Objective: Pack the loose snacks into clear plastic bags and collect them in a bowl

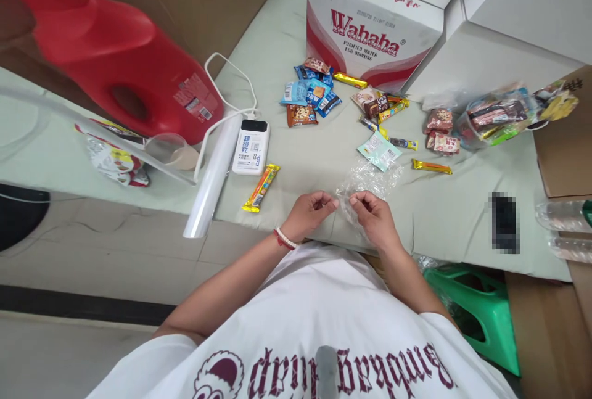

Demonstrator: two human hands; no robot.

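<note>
A crinkled clear plastic bag (pixel 378 179) lies at the table's front edge, between and beyond my hands. My left hand (pixel 312 213), with a beaded bracelet at the wrist, pinches the bag's left edge with thumb and forefinger. Opposite it, my right hand (pixel 375 220) is closed in a pinch on the same bag. A pale green packet (pixel 379 151) rests against the bag's far side. To the left of my hands is a yellow wrapped bar (pixel 261 188). Another gold-wrapped bar (pixel 431 167) lies to the right.
Blue and brown snack packets (pixel 311 94) are piled before a Wahaha carton (pixel 370 29). More snacks fill a clear tub (pixel 494 116) at right. A power bank (pixel 251 147), plastic roll (pixel 210 183) and big red jug (pixel 152 72) stand left. A green stool (pixel 497 319) is below.
</note>
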